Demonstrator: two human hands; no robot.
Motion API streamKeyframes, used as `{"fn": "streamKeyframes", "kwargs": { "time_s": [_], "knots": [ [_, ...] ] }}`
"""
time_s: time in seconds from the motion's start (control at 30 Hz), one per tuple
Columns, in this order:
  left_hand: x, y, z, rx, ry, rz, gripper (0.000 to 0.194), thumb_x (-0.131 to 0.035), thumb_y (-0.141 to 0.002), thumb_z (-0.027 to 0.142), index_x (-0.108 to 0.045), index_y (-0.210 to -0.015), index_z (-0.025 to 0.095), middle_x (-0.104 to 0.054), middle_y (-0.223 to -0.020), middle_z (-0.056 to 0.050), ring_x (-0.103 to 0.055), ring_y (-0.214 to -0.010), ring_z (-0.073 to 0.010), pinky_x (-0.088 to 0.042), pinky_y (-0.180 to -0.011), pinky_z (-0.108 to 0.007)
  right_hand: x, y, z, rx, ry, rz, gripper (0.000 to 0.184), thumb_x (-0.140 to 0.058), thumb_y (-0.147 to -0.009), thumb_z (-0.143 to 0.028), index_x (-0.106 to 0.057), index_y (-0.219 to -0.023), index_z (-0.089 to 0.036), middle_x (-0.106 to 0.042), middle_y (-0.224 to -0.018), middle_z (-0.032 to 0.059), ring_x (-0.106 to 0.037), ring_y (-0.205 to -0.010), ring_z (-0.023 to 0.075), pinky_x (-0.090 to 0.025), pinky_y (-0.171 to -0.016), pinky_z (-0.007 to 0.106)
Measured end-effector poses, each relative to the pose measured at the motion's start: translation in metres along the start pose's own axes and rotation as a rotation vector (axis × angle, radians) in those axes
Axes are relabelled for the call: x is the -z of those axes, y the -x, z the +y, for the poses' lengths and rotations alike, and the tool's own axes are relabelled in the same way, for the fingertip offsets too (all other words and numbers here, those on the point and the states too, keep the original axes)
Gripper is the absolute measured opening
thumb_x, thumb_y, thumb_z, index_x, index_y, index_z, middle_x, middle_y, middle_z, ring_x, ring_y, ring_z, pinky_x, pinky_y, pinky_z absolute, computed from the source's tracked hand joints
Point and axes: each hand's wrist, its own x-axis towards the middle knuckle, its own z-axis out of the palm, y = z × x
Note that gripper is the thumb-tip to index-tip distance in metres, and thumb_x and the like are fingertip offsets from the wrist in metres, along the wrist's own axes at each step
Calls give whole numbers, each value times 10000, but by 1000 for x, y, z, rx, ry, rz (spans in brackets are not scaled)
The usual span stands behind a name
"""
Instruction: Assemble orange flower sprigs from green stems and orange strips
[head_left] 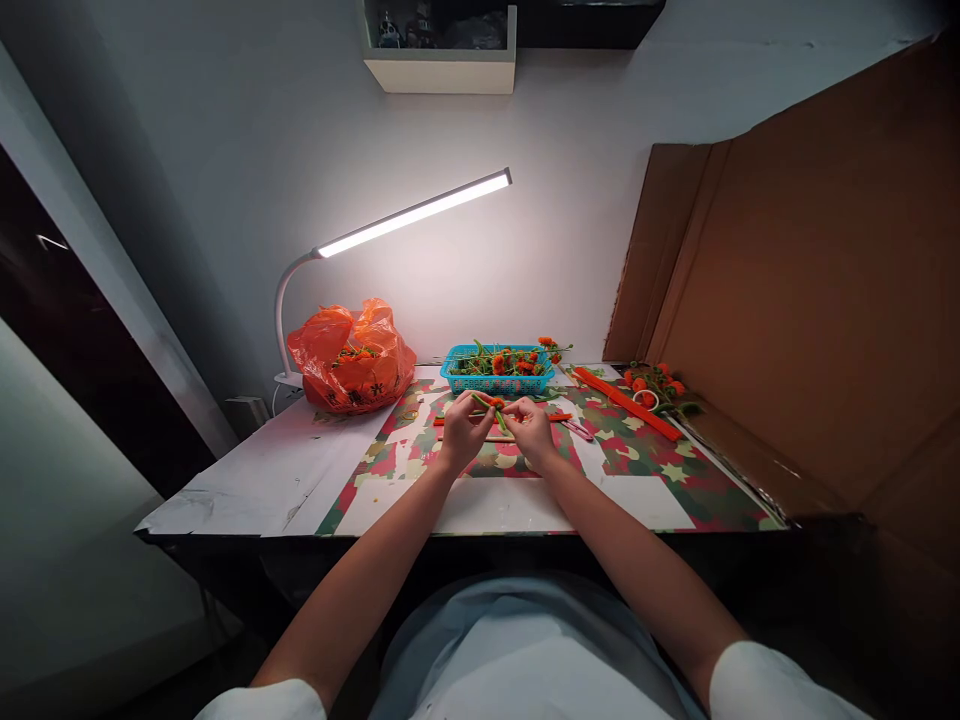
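Observation:
My left hand (466,430) and my right hand (529,428) meet above the middle of the table, fingertips pinched. Between them is a small flower piece (496,403), orange at the top with green strips below; its finer detail is too small to make out. Both hands grip its green parts. Under and behind the hands lie orange-red strips (559,417), partly hidden by my fingers. To the right of my right hand, a pink-handled tool (579,430), perhaps scissors, rests on the table.
Behind the hands stands a blue basket (454,383) of orange flowers with green stems. An orange plastic bag (319,345) sits left, below a lit lamp (412,215). At right lie a long orange bundle (626,402), a white ring (646,399) and more flowers (660,380) beside cardboard (810,280).

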Motion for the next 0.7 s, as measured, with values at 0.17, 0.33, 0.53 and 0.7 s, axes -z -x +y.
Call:
{"fn": "streamKeyframes", "kwargs": {
  "time_s": [0.17,0.33,0.53,0.7],
  "knots": [
    [-1,0,3,-147,-90,-2,118,-631,-793,291,-633,-734,188,-608,-895,-59,-620,-821,-158,-575,-667,-273,0,-2,3,-220,-219,-137,361,-705,-614,-534,-637,-705,-192,-612,-698,2,-522,-652,130,-386,-601,258],
    [-1,-3,-8,-11,25,52,193,-672,-765,355,-639,-739,166,-655,-809,-56,-649,-745,-157,-577,-625,-274,2,0,1,-183,-153,-59,322,-726,-609,-491,-663,-705,-191,-629,-738,21,-548,-686,147,-404,-620,268],
    [2,-6,-12,418,338,75,396,-812,-565,455,-628,-682,125,-693,-691,-61,-686,-694,-198,-584,-742,-389,2,3,0,62,191,27,164,-643,-733,-353,-693,-721,-198,-599,-784,37,-554,-701,165,-402,-601,281],
    [2,-6,-8,503,381,63,413,-845,-514,423,-641,-689,111,-690,-670,-55,-687,-668,-194,-580,-749,-389,3,4,-1,109,259,17,142,-633,-760,-322,-700,-734,-200,-598,-788,37,-568,-730,169,-417,-627,281]
  ]
}}
